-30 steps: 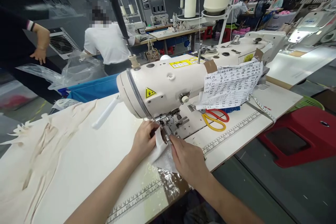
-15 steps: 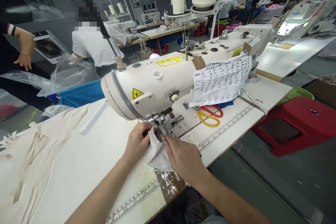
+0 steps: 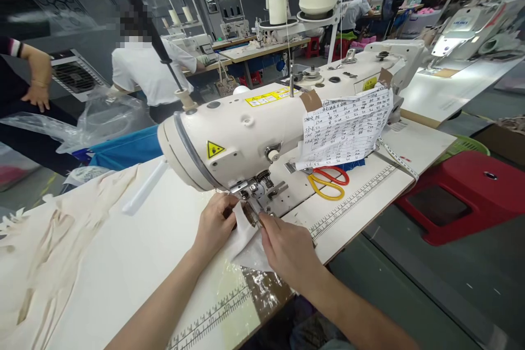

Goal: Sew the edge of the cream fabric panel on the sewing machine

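A piece of white fabric (image 3: 245,240) lies under the needle end of a white sewing machine (image 3: 238,136). My left hand (image 3: 214,224) pinches the fabric's left edge close to the presser foot. On the other side, my right hand (image 3: 287,240) has its fingers closed on the fabric's right edge beside the metal guide. The needle itself and both sets of fingertips are partly hidden. Scissors (image 3: 328,183) with one yellow and one red handle rest on the machine bed, right of my hands.
Cream fabric (image 3: 53,240) is spread along the table's left side. A handwritten paper sheet (image 3: 344,128) hangs from the machine arm. A tape measure (image 3: 396,158) drapes over the right edge near a red stool (image 3: 467,191). One person (image 3: 139,71) sits beyond the machine.
Both hands stay at nearly the same place by the presser foot. The fabric between them has shifted slightly, and the view has tilted a little.
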The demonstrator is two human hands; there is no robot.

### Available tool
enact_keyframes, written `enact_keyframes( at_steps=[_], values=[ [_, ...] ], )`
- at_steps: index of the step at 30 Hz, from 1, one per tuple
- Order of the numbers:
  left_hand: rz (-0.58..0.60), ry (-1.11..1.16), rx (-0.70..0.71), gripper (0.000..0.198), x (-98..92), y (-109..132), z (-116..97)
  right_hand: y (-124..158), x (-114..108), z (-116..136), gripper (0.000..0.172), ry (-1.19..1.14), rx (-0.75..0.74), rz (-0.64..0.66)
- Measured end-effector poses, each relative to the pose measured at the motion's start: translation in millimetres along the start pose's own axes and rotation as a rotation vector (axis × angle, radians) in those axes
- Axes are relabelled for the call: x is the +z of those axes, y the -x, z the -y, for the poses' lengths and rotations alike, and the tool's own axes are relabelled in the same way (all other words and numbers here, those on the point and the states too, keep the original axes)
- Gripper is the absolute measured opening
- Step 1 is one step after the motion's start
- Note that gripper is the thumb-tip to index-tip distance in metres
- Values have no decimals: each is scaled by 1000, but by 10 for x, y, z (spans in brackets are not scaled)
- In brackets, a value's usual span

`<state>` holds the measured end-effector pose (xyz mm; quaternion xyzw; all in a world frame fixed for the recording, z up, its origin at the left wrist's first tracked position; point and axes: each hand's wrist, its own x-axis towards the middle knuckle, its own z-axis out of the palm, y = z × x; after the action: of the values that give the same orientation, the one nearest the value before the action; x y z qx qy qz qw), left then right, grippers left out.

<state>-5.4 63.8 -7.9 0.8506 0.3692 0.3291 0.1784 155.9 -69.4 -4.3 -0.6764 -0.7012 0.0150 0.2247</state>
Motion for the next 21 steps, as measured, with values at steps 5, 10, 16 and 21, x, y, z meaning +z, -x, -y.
enact_keyframes(
  at_steps=[5, 10, 16, 21],
  values=[
    [-50, -106, 184, 16, 23, 8, 39, 11, 48, -7, 33, 32, -15, -47],
    [-86, -220, 429, 19, 49, 6, 17, 22, 86, -2, 34, 62, -28, -98],
    [91, -207, 423, 30, -84, 23, -89, 248, 12, 12, 30, -11, -5, -202],
    [210, -350, 399, 37, -110, 125, -256, 790, -107, -64, 21, -323, 14, -137]
  ],
)
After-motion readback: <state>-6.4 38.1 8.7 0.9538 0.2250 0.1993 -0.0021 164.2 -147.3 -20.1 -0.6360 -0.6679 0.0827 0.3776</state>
